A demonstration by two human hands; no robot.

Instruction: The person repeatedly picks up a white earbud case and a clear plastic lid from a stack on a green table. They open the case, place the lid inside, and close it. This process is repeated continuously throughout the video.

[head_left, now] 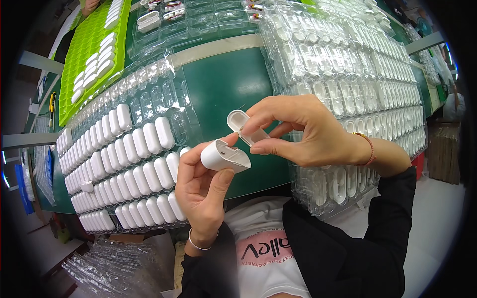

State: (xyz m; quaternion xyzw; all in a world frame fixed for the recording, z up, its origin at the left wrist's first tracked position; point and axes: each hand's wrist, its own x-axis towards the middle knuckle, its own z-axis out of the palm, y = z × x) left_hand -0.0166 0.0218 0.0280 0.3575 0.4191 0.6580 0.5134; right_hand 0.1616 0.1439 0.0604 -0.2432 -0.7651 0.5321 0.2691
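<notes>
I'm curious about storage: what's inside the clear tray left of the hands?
Rows of white rounded pieces, with a small white part among them. The left hand covers some at the right edge; their undersides are hidden.

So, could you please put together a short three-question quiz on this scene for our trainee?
1. Open question: What does the left hand hold?
2. True or false: The right hand is empty.
3. Fill in the blank: The gridded tray at the upper left of the picture, with white pieces lying on it, is bright ____.

Key:
1. A hollow white shell, with its opening showing.
2. False; its fingers grip a rounded white part.
3. Green.
</notes>
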